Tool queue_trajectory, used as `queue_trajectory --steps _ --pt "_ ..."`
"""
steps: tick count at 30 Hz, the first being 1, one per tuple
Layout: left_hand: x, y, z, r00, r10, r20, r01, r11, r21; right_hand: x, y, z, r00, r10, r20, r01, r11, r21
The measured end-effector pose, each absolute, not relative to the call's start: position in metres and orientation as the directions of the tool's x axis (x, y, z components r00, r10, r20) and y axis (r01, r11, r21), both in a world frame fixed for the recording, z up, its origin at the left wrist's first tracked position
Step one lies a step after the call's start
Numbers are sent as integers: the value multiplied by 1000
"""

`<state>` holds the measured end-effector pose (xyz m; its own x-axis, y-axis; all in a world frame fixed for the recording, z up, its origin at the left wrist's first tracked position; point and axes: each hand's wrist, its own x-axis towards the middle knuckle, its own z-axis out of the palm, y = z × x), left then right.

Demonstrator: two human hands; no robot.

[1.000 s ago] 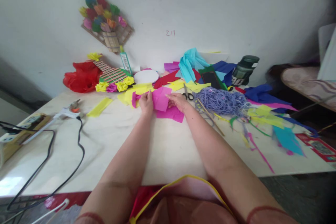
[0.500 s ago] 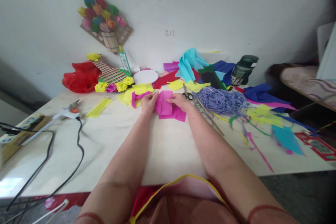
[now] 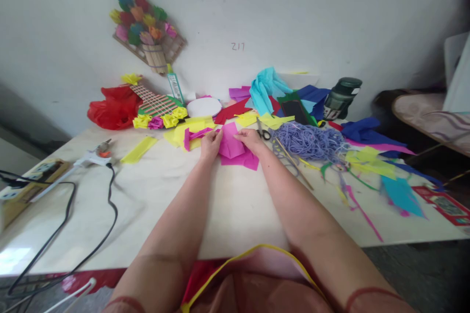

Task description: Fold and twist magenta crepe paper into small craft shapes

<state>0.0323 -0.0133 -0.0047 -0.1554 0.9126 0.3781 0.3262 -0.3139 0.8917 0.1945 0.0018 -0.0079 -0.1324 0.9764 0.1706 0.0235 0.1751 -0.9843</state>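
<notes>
Both my hands reach out to a sheet of magenta tissue paper at the middle of the white table. My left hand pinches its left edge, fingers closed on the paper. My right hand grips the right edge, fingers curled on it. A second magenta sheet lies flat under the held one. Yellow paper pieces and a crumpled magenta strip lie just left of my left hand.
Black scissors and a pile of purple yarn lie right of my hands. A glue gun with a black cable is at the left. Coloured paper scraps, a red bag and a green jar crowd the back.
My hands have drawn closer together, folding the magenta sheet narrower. The left hand shifted slightly right along the paper.
</notes>
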Motion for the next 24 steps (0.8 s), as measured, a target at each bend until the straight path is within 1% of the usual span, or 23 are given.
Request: queue_trajectory --steps 6,12,19,24 --pt "30 -12 -4 -161 932 324 291 -269 918 195 0 -6 -152 974 170 82 184 -979" --pt "31 -12 -5 -184 932 313 256 -262 930 194 0 -8 -159 973 167 22 172 -985" --pt "29 -12 -4 -199 932 303 255 -249 934 193 0 -8 -127 971 201 43 208 -977" --pt "28 -11 -7 -220 936 275 217 -228 949 193 3 -8 -97 973 210 96 220 -971"
